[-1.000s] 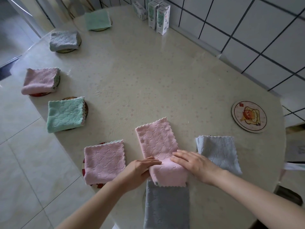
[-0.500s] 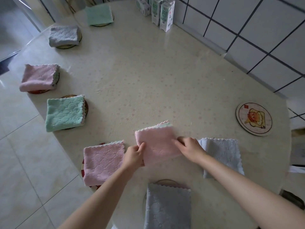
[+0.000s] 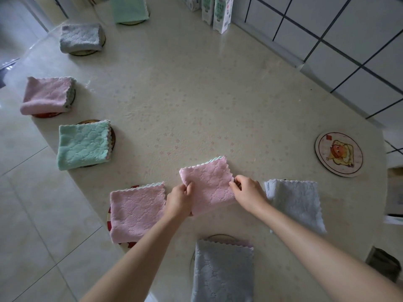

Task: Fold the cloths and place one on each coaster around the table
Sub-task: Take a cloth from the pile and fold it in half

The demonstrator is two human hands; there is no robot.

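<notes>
We hold the folded pink scalloped-edge microfibre cloth point(image 3: 208, 184) between both hands, near the front of the cream speckled tabletop point(image 3: 196, 94); our left hand point(image 3: 180, 200) grips its left edge, thumb on top and fingers curled under; our right hand point(image 3: 247, 194) pinches its right edge with bent fingers; we cannot tell whether the cloth rests on the table or is slightly lifted. It lies between a folded pink cloth on a red coaster point(image 3: 136, 211) just beside the left hand and a pale grey folded cloth point(image 3: 296, 201) just beside the right hand; the bare round cartoon-printed coaster point(image 3: 339, 153) sits further right, well apart from the held cloth; a grey cloth on a coaster point(image 3: 223, 271) lies nearest us, between our forearms.
</notes>
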